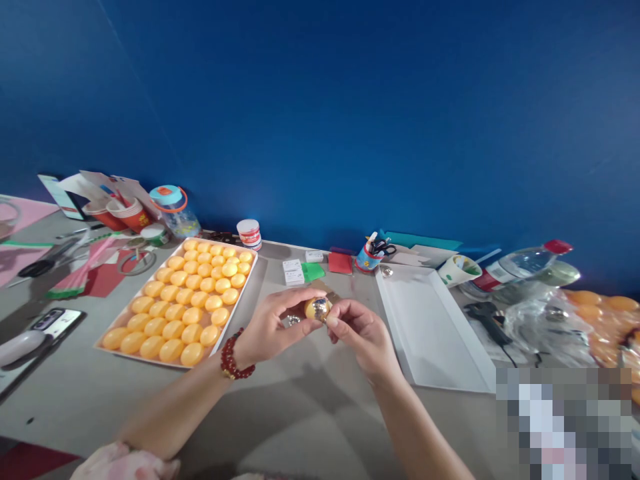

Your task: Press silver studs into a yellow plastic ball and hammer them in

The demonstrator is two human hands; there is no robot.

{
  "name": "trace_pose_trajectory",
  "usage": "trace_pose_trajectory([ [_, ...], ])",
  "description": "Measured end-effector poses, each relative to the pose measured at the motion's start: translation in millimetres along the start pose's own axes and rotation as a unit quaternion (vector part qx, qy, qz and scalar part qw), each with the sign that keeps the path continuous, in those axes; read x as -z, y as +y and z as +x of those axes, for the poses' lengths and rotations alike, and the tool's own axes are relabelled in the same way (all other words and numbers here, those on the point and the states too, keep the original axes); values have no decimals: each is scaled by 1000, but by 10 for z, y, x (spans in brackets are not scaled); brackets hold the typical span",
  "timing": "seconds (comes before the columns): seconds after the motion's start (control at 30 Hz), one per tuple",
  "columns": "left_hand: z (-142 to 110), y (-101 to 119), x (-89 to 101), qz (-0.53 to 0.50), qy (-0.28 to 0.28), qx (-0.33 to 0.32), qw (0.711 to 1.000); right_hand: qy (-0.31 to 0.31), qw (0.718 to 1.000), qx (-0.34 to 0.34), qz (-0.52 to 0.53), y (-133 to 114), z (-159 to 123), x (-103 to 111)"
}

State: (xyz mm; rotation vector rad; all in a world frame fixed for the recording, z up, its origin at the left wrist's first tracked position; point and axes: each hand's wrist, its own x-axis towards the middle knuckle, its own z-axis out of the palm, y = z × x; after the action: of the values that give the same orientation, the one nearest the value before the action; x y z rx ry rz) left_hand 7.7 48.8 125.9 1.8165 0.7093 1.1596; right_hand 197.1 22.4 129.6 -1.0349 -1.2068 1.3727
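Note:
My left hand [275,321], with a dark red bead bracelet at the wrist, grips a small yellow-orange ball [311,310] between thumb and fingers. A shiny silver piece [321,308] covers the ball's right side. Thumb and forefinger of my right hand [361,331] pinch together at the edge of that silver piece; whatever lies between them is too small to make out. Just below my left fingers, another shiny silver bit [293,321] shows on the table. To the left, a white tray [253,277] holds rows of similar orange balls [193,310].
On the right lies a shallow white tray [435,333], with a black glue gun [487,327], a plastic bottle [520,267] and bagged orange balls [595,313] beyond it. Small white boxes [294,272] and a scissors cup [369,259] stand behind my hands. A phone [53,323] lies left.

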Motion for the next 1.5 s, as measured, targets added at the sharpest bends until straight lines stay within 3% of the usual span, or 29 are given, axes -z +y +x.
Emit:
trace_pose_trajectory([
  [1.23,9,73,21,76,10,-32,997,1,992,66,-105,-7,-62,-18],
  [1.5,-26,60,19,36,1,-12,999,10,992,77,-98,-12,-97,-30],
])
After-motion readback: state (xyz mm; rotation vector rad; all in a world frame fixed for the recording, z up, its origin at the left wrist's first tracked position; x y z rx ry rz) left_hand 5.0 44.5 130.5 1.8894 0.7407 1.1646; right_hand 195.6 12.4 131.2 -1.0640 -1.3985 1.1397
